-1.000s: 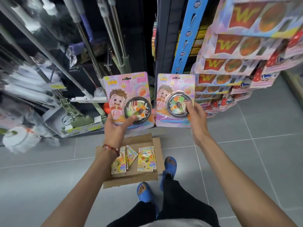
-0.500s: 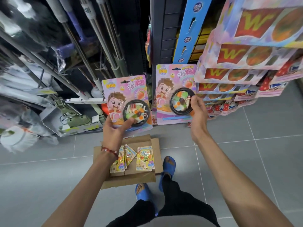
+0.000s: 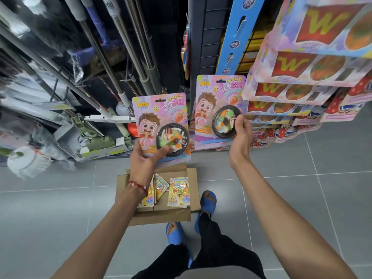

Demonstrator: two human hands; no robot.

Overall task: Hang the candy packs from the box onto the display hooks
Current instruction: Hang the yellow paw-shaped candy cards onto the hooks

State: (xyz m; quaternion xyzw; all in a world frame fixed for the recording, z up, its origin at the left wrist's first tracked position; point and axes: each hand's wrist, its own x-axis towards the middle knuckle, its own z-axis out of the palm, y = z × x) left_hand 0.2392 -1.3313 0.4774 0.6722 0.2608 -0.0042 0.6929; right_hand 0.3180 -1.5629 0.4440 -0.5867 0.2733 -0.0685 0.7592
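1. Overhead, the head view looks down on both bare arms, a grey tiled floor (image 3: 302,188) with a smooth matt finish, and shop racking ahead.
2. Left hand (image 3: 144,160): the grip is closed on the lower left corner of a flat rectangular candy pack (image 3: 161,125), thumb across the front. The pack is glossy pink card printed with a cartoon child, with a round black bowl-shaped blister of mixed coloured sweets at lower right. A red cord bracelet (image 3: 137,186) circles the wrist.
3. Right hand (image 3: 240,131): the grip is closed on the right edge of a second, matching pack (image 3: 218,109), fingertips on the rim of its round black blister. This pack is held upright, higher than the left one, close beside the hanging stock; whether it touches a hook cannot be told.
4. Box (image 3: 159,216): brown corrugated cardboard, flaps open, resting on the floor directly below the left wrist. Inside lie smaller yellow-toned packs (image 3: 179,192), flat or leaning, each with a clear lobed blister.
5. Display, right: tiers of hanging carded packs (image 3: 298,65) overlap like shingles, glossy, with red panels bearing a yellow W and round windows. A blue card strip (image 3: 239,33) with slotted holes runs up a dark wire grid.
6. Left racking: metal mop poles (image 3: 112,63) lean diagonally; white mop heads beside them are blurred.
7. Foreground: blue moulded sandals (image 3: 208,200) and dark trousers, just beside the box.
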